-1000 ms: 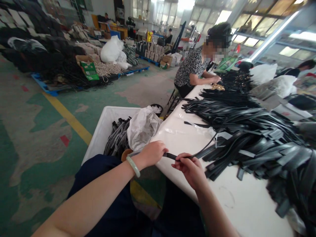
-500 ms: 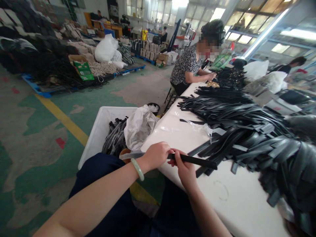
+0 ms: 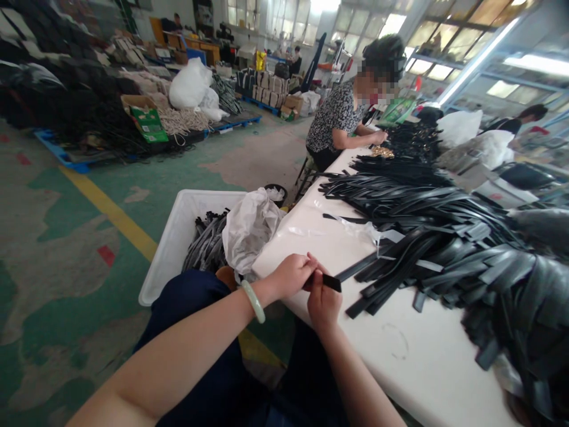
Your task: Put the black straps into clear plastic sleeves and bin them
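A person sits at the corner of a long white table (image 3: 377, 350), bare forearms reaching forward from the lower edge of the view. One short length of black strip (image 3: 331, 283) is held between the two hands, close in front of the body and near the table's edge. Its visible end pokes out past the right thumb, pointing to the person's right and sloping slightly towards the body, so its long axis runs roughly crosswise, from one hand to the other. The right hand (image 3: 325, 302) is nearer to that free end, its thumb laid on the strip and its fingers curled closed beneath. The left hand (image 3: 288, 276), with a pale green bangle (image 3: 253, 301) at the wrist, meets it from the other side, fingertips pinched together on the strip's inner part. The fingers hide how far the strip runs inside the grip.

Just to the right of the right hand, loose strip ends (image 3: 367, 301) lie on the table, leading to a large heap of black strips (image 3: 444, 219). To the left, beside the knee, a white bin (image 3: 165, 249) holds dark, greyish strips (image 3: 207, 243) and a crumpled white bag (image 3: 249, 228). Farther along the table, another person (image 3: 335, 118) bends over small work.
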Available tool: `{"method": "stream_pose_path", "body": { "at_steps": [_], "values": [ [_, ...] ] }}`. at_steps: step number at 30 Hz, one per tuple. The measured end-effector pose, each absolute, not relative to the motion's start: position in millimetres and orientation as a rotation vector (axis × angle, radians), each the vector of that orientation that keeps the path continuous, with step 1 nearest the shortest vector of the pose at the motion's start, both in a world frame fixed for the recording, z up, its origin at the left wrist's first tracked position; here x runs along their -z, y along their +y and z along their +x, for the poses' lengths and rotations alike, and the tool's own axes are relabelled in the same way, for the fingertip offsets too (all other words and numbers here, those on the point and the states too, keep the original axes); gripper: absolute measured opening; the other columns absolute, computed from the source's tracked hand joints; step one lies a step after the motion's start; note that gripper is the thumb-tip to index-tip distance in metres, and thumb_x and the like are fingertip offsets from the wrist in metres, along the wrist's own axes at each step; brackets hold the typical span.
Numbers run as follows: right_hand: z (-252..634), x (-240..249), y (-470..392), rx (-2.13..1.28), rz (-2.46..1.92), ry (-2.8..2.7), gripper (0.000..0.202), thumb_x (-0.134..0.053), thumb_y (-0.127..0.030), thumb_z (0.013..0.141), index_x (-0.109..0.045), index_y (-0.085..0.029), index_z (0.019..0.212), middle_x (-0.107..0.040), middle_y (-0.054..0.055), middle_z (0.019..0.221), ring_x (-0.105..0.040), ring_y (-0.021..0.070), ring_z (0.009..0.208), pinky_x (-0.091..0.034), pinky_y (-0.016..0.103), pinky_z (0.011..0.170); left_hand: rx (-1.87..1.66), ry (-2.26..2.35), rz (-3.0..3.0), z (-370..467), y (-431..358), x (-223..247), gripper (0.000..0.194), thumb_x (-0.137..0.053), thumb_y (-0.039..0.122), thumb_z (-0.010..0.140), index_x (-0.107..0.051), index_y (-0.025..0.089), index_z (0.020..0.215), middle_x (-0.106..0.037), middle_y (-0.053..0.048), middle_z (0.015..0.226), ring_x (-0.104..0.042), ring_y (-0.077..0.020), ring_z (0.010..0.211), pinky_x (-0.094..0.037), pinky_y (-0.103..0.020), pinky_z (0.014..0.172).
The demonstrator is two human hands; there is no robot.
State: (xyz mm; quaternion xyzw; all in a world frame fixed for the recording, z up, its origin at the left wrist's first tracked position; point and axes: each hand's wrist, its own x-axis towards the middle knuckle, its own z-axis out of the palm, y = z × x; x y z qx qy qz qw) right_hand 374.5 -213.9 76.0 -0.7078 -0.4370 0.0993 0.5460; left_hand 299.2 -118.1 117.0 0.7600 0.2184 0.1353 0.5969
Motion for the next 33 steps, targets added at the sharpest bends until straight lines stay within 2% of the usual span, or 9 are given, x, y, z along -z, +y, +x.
{"method": "stream_pose_path", "body": {
  "at_steps": [3,5,9,13,15,18,23,28,33],
  "values": [
    [406.9,-95.8,-211.1,-0.243,-1.567,-0.789,0.043,-0.042,-0.049,0.094,-0.069,-0.016,0.101,-0.071,0.012,0.096,-0.067,0.0243,0.086,-0.052,0.042,0.081,0.057,0.227,1.616,279.4,-99.6,-128.0,0.038,-0.046,0.047,0.09,-0.06,0.012,0.091,-0.066,-0.006,0.074,-0.061,-0.0146,0.065,-0.047,-0.025,0.063],
    [447.4,-120.1,-218.8,-0.258,-1.283,-0.567,0.036,-0.05,-0.049,0.091,-0.067,-0.018,0.083,-0.069,0.006,0.079,-0.067,0.0201,0.073,-0.054,0.039,0.073,0.278,0.141,1.72,262.4,-83.6,-132.6,0.026,-0.064,0.038,0.08,-0.062,0.014,0.088,-0.067,-0.003,0.071,-0.062,-0.0142,0.066,-0.046,-0.023,0.063],
    [519.4,-180.9,-257.7,-0.153,-0.85,-0.424,0.024,-0.068,-0.023,0.081,-0.06,-0.022,0.058,-0.058,-0.003,0.058,-0.051,0.0046,0.047,-0.043,0.022,0.048,0.457,0.311,2.003,238.8,-61.3,-130.6,0.019,-0.062,0.03,0.08,-0.065,0.015,0.068,-0.064,0.0,0.059,-0.058,-0.0124,0.056,-0.043,-0.022,0.057],
    [498.1,-213.9,-275.9,-0.157,-1.008,-0.677,0.021,-0.063,-0.035,0.083,-0.069,-0.025,0.067,-0.061,0.003,0.057,-0.038,0.0042,0.037,-0.017,0.025,0.034,-0.009,0.709,2.528,243.7,-68.1,-126.5,0.024,-0.053,0.03,0.089,-0.067,0.014,0.078,-0.068,-0.007,0.073,-0.062,-0.0173,0.069,-0.044,-0.025,0.063],
    [461.0,-205.6,-262.0,-0.4,-1.374,-0.894,0.014,-0.067,-0.035,0.08,-0.072,-0.023,0.085,-0.061,0.002,0.056,-0.037,0.0064,0.034,-0.018,0.024,0.033,-0.233,0.749,2.78,253.0,-81.6,-127.3,0.019,-0.049,0.024,0.091,-0.064,0.014,0.084,-0.068,-0.01,0.083,-0.063,-0.0206,0.079,-0.045,-0.028,0.068],
    [416.0,-170.6,-227.1,-0.906,-1.708,-1.195,0.032,-0.064,-0.04,0.081,-0.067,-0.019,0.106,-0.058,-0.003,0.052,-0.04,0.0075,0.032,-0.026,0.021,0.032,-0.324,0.546,2.981,264.8,-102.8,-129.4,0.015,-0.046,0.018,0.092,-0.06,0.016,0.088,-0.065,-0.009,0.087,-0.061,-0.0218,0.083,-0.047,-0.03,0.069],
    [415.7,-130.7,-208.9,-1.115,-1.87,-1.168,0.037,-0.057,-0.049,0.084,-0.055,-0.016,0.067,-0.049,-0.005,0.047,-0.033,0.0046,0.034,-0.021,0.018,0.033,-0.32,0.563,2.969,257.0,-98.6,-124.8,0.01,-0.048,0.02,0.091,-0.057,0.015,0.094,-0.064,-0.01,0.094,-0.061,-0.0221,0.089,-0.048,-0.03,0.071],
    [443.7,-140.1,-233.0,-1.03,-1.877,-1.189,0.034,-0.066,-0.048,0.078,-0.062,-0.014,0.073,-0.048,-0.005,0.048,-0.034,0.0065,0.04,-0.024,0.02,0.037,-0.067,0.826,2.817,233.4,-70.8,-116.9,0.008,-0.052,0.02,0.086,-0.059,0.016,0.085,-0.069,-0.01,0.088,-0.066,-0.0246,0.083,-0.049,-0.031,0.067],
    [443.6,-142.4,-234.7,-1.063,-1.872,-1.239,0.035,-0.065,-0.048,0.078,-0.066,-0.013,0.077,-0.047,-0.004,0.048,-0.033,0.0069,0.041,-0.024,0.021,0.039,-0.185,0.667,2.878,238.7,-84.1,-120.2,0.01,-0.054,0.025,0.084,-0.058,0.017,0.088,-0.069,-0.009,0.087,-0.067,-0.0252,0.08,-0.049,-0.031,0.064]
  ]
}}
